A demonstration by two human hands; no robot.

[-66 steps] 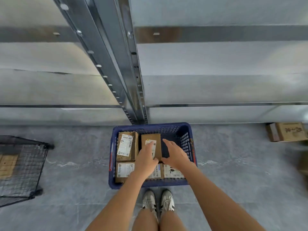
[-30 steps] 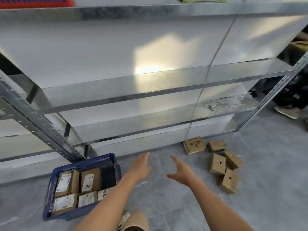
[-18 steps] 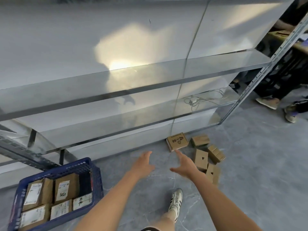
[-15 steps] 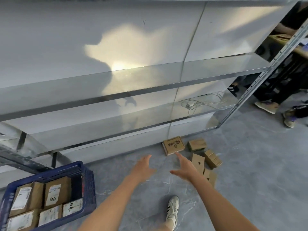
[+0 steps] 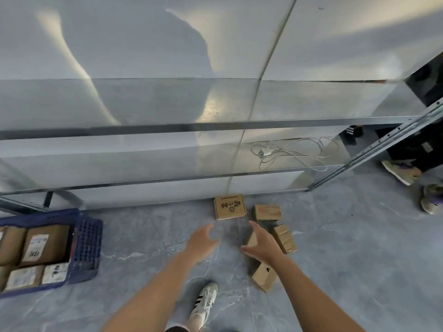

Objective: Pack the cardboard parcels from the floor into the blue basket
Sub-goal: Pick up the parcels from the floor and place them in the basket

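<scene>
Several small cardboard parcels lie on the grey floor by the shelf foot: a square printed parcel (image 5: pixel 229 206), a flat one (image 5: pixel 267 212) to its right, a taped one (image 5: pixel 284 238), and a lower one (image 5: pixel 263 276); another is mostly hidden behind my right hand. My left hand (image 5: pixel 202 243) and right hand (image 5: pixel 261 244) reach forward above the floor, fingers spread, holding nothing. The blue basket (image 5: pixel 87 245) stands at the far left with several labelled parcels inside.
A metal shelf rack (image 5: pixel 215 127) runs across the view, with a white cable (image 5: pixel 287 152) on its low shelf. My own shoe (image 5: pixel 203 300) is on the floor below my hands. Another person's shoes (image 5: pixel 402 171) are at the right by the rack post.
I have turned from the basket to the right, towards the loose parcels. Both hands left the basket and now reach out over the floor near the parcels; the basket slid to the left edge.
</scene>
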